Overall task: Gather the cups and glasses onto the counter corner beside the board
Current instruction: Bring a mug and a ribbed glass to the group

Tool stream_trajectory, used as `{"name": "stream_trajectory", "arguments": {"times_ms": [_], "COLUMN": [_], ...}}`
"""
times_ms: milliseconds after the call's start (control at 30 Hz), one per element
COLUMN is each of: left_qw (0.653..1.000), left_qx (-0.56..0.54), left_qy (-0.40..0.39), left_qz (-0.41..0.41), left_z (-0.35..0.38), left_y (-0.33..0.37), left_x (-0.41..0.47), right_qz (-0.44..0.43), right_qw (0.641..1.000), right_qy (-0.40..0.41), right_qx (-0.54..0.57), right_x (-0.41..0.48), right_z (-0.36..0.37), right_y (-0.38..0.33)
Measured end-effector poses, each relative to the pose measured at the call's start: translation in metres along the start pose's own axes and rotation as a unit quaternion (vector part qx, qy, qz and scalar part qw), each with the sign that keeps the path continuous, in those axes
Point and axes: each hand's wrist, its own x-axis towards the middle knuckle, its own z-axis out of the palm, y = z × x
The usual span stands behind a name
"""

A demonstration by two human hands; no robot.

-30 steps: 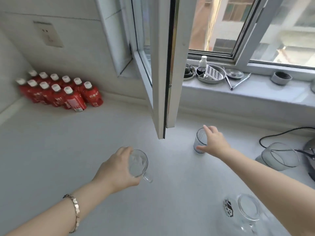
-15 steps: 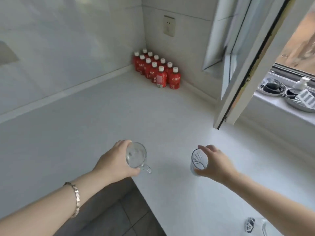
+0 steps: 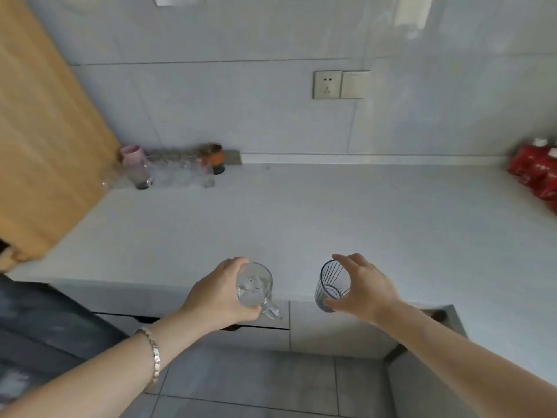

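My left hand [image 3: 218,292] grips a clear glass mug [image 3: 254,286] by its body, its handle pointing down and right. In my right hand [image 3: 363,289] is a ribbed glass tumbler [image 3: 331,285], held by its side. Both are in the air over the front edge of the white counter [image 3: 301,218]. At the far left corner, beside the wooden board [image 3: 45,140], stands a cluster of several glasses [image 3: 177,168], with a pink cup [image 3: 134,156] and an orange-banded dark cup [image 3: 215,156].
Red bottles [image 3: 536,173] stand at the counter's far right. A wall socket and switch [image 3: 340,84] sit on the tiled wall. Drawer fronts [image 3: 265,330] and grey floor tiles [image 3: 256,378] lie below my hands. A dark surface [image 3: 36,321] is at the lower left.
My view has swung left, away from the window, so the board and the gathered cups now show. Both hands keep hold of their glasses and have come back over the counter's front edge.
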Motion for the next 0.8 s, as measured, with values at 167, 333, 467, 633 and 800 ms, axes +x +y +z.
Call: {"name": "stream_trajectory", "arguments": {"times_ms": [167,333,467,633,800], "left_qw": [0.998,0.992,0.988,0.981,0.98], "left_qx": [-0.009,-0.004,0.001,0.013,0.07], "left_qy": [0.024,0.049,0.055,0.055,0.012], "left_qz": [-0.063,-0.114,-0.147,-0.185,-0.188], "left_z": [-0.077,-0.137,-0.167,-0.196,-0.231], "left_y": [-0.121,-0.216,-0.279,-0.347,-0.406], "left_x": [0.006,0.035,0.077,0.144,0.209], "right_qz": [-0.03,-0.066,-0.091,-0.115,-0.132], "right_qw": [0.999,0.996,0.994,0.99,0.984], "right_qy": [-0.036,-0.05,-0.063,-0.084,-0.12], "right_qx": [-0.009,-0.017,-0.012,-0.022,-0.017], "right_x": [0.07,0.136,0.2,0.286,0.362], "right_z": [0.032,0.05,0.065,0.091,0.106], "right_y": [-0.118,-0.205,-0.254,-0.305,-0.352]}}
